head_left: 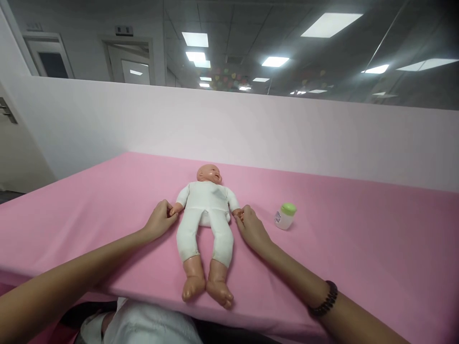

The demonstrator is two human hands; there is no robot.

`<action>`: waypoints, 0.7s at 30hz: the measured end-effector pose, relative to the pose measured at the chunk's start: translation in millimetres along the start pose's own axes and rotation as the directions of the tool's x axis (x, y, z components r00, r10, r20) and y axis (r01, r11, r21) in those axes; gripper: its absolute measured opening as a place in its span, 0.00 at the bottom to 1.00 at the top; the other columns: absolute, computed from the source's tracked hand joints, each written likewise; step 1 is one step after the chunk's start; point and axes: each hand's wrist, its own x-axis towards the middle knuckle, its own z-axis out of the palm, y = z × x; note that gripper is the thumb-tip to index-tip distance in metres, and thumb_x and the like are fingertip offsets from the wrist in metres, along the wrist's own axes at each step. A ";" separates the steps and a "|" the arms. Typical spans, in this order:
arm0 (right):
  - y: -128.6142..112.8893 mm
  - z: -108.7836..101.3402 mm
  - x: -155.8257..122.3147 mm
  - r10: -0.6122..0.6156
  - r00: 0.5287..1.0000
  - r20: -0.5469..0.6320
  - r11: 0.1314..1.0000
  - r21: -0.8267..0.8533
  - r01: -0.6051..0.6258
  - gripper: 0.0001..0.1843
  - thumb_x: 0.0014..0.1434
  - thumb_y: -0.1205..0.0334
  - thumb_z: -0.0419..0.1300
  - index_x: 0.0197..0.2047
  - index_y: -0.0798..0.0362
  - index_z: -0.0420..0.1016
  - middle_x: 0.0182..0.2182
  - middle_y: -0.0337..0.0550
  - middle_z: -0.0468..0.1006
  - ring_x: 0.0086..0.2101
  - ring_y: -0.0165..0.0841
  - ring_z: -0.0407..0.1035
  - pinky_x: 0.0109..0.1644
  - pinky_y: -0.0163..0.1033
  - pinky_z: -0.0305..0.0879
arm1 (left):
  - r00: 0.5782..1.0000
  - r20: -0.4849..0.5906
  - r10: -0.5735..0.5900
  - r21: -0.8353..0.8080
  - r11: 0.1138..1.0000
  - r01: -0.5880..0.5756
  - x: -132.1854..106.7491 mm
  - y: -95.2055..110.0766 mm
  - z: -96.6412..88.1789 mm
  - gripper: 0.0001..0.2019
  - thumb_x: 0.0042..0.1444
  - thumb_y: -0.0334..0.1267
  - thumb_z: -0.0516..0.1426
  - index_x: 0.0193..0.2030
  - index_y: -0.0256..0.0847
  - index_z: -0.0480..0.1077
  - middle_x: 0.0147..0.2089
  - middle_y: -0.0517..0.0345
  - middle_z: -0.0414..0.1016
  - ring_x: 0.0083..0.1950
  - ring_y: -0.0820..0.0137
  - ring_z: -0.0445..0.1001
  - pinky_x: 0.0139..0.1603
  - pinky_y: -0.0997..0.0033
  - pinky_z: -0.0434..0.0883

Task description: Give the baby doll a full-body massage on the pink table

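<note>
A baby doll (205, 200) with a white cloth body lies on its back, its bare feet toward me and its head turned to the right. My left hand (160, 220) is closed around the doll's hand on the left side. On the other side, my right hand (253, 228) grips the doll's other hand between thumb and fingers. A small translucent bottle (285, 217) with a green cap stands to the right of my right hand, apart from it. Parts of the doll's hands are hidden by my fingers.
A pink sheet (344, 248) covers the table under the doll. Behind it rises a white wall (229, 126) with a glass pane above. A door with a metal handle (7, 111) is at the far left. The table's front edge runs just below the doll's feet.
</note>
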 end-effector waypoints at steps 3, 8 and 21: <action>-2.4 -10.1 -2.0 0.042 0.998 0.054 0.998 -0.047 -0.040 0.06 0.68 0.59 0.46 0.44 0.53 0.57 0.44 0.52 0.73 0.37 0.38 0.71 0.34 0.37 0.56 | 0.999 -0.008 -0.032 -0.024 0.999 0.032 3.1 3.4 -3.1 0.10 0.53 0.42 0.57 0.33 0.42 0.58 0.34 0.60 0.69 0.34 0.70 0.68 0.32 0.71 0.63; -10.8 -51.0 30.0 0.036 0.995 -0.093 0.997 -0.070 -0.042 0.08 0.64 0.55 0.50 0.38 0.51 0.60 0.35 0.44 0.76 0.31 0.35 0.69 0.32 0.36 0.54 | 0.988 -0.146 -0.050 -0.151 0.988 0.028 36.5 22.1 -26.9 0.12 0.52 0.46 0.59 0.34 0.42 0.62 0.33 0.60 0.73 0.34 0.69 0.71 0.30 0.71 0.65; -43.7 -18.8 228.2 0.236 0.971 0.047 0.912 -0.356 -0.204 0.11 0.54 0.70 0.62 0.42 0.59 0.80 0.41 0.57 0.81 0.43 0.42 0.77 0.41 0.38 0.68 | 0.994 0.038 -0.106 0.308 0.947 0.089 229.6 64.2 40.8 0.05 0.54 0.33 0.63 0.34 0.33 0.75 0.35 0.43 0.78 0.41 0.58 0.78 0.40 0.63 0.72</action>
